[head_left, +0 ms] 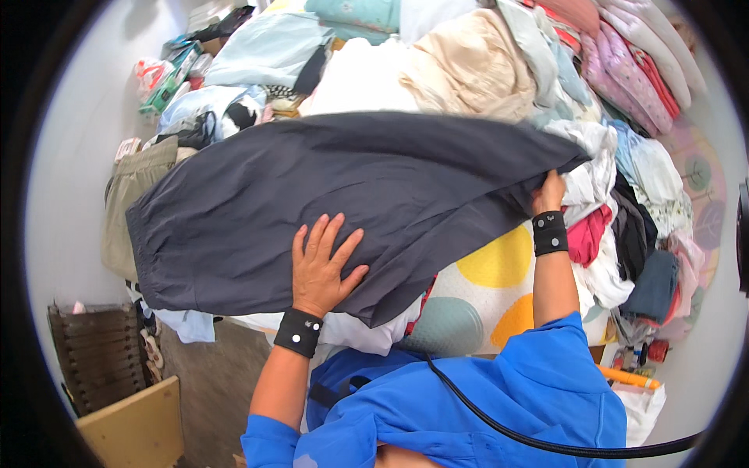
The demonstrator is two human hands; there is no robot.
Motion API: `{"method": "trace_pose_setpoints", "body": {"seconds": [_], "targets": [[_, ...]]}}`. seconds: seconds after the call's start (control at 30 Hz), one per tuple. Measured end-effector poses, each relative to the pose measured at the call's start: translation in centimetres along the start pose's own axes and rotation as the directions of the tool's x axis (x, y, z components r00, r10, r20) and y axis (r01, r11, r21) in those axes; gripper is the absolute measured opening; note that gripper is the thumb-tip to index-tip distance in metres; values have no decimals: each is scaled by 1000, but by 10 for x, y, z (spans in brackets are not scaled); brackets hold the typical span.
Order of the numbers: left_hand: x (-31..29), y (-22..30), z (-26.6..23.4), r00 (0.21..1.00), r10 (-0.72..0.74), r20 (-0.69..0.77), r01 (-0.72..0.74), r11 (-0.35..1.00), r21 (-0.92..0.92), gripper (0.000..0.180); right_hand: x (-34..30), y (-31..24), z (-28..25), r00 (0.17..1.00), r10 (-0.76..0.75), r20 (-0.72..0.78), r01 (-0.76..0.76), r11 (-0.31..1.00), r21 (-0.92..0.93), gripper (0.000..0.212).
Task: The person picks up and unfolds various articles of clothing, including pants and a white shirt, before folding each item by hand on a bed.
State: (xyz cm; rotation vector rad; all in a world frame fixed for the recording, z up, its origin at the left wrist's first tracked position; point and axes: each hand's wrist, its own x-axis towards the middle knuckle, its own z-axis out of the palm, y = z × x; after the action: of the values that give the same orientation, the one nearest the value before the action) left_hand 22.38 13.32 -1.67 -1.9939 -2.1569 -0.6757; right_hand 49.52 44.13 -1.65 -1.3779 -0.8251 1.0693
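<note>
One left hand (324, 269) and one right hand (549, 193), two in all. Two black wristbands (298, 333) (550, 233), one per wrist. One dark grey garment (312, 183), one blue top (491, 394). One olive garment (133, 195) at the left edge of the bed (511, 293). One cream cloth (476, 66) toward the far edge. One black cable (511, 431), one orange rod (626, 377), one tan board (133, 429). Along the right edge, too many overlapping clothes (633, 226) for a count.

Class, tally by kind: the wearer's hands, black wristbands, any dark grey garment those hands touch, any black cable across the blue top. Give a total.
Left hand and right hand: 2
Left wristband and right wristband: 2
Dark grey garment: 1
Black cable: 1
Total: 6
</note>
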Motion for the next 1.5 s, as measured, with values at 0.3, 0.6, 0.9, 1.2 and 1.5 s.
{"method": "trace_pose_setpoints", "body": {"seconds": [0.3,0.6,0.9,1.2,1.5], "targets": [[4,4,1,999,29,23,-30,1000,7,48,66,3,-45,926,-348,143,372,787,-493,26],[5,6,1,1000,28,10,-28,1000,14,50,153,-129,-32,797,-574,187,490,434,-756,33],[9,9,-11,999,22,47,-21,999,-27,49,61,-34,-38,775,-525,351,622,538,-569,21],[22,74,-15,979,200,39,-193,972,-135,33,-83,84,-84,885,364,290,-223,878,-424,13],[18,74,-11,949,310,-63,-316,924,-217,14,-89,73,-63,753,549,363,-520,834,-184,17]]}}
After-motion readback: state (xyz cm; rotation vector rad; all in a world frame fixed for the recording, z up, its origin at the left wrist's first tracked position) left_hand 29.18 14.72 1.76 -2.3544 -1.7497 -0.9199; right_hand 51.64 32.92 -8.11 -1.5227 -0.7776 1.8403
